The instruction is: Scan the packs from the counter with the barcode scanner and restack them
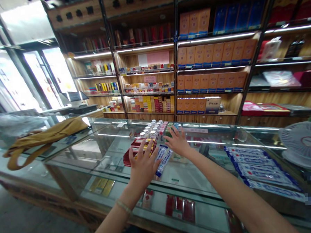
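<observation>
My left hand point(143, 164) is spread over the near side of a stack of red and yellow packets point(132, 151) on the glass counter, fingers apart; whether it touches them I cannot tell. My right hand point(178, 142) is open too, its fingers stretched toward the small bottles and cans. Between the hands lie blue and white wrapped packs point(164, 158). Behind them, white-capped bottles point(153, 133) stand in rows, with pink and green ones beside them at the right.
A row of blue and white packs point(261, 166) and a white fan point(304, 143) are at the right. A mustard bag point(49, 136) lies on the glass counter point(105, 150) at the left. Shelves of boxes point(212, 54) line the back wall.
</observation>
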Available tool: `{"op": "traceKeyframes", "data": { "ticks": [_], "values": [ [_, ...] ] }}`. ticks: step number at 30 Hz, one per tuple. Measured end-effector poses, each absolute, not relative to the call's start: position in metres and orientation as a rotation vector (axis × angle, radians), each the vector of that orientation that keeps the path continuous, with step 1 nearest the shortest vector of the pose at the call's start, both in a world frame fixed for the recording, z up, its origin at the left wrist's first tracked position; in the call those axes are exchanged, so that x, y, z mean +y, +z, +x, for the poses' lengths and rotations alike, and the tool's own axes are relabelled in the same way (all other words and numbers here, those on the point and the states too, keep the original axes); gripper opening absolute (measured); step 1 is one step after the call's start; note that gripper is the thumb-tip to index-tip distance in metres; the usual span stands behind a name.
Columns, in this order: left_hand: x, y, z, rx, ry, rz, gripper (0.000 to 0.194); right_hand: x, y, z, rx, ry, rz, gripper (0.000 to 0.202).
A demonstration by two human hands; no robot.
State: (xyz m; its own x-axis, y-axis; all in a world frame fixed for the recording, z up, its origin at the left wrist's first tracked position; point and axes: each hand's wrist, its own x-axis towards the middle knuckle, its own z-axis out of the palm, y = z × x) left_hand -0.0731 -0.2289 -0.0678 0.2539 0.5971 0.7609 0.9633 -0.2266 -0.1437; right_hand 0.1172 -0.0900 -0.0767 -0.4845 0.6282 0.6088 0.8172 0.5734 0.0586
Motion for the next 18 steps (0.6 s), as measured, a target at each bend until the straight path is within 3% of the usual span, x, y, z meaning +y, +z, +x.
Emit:
{"op": "traceKeyframes", "data": {
  "ticks": [4,18],
  "values": [
    [-0.223,-0.064,-0.065,-1.443,-0.742,-1.948,0.045,-0.093,-0.074,0.132,-2.281,-0.507,-1.164,0.049],
    [-0.196,-0.056,-0.007,-1.364,-0.82,-1.934,0.052,-0.124,-0.048,0.222,-2.188,-0.539,-1.376,0.052]
  ]
}}
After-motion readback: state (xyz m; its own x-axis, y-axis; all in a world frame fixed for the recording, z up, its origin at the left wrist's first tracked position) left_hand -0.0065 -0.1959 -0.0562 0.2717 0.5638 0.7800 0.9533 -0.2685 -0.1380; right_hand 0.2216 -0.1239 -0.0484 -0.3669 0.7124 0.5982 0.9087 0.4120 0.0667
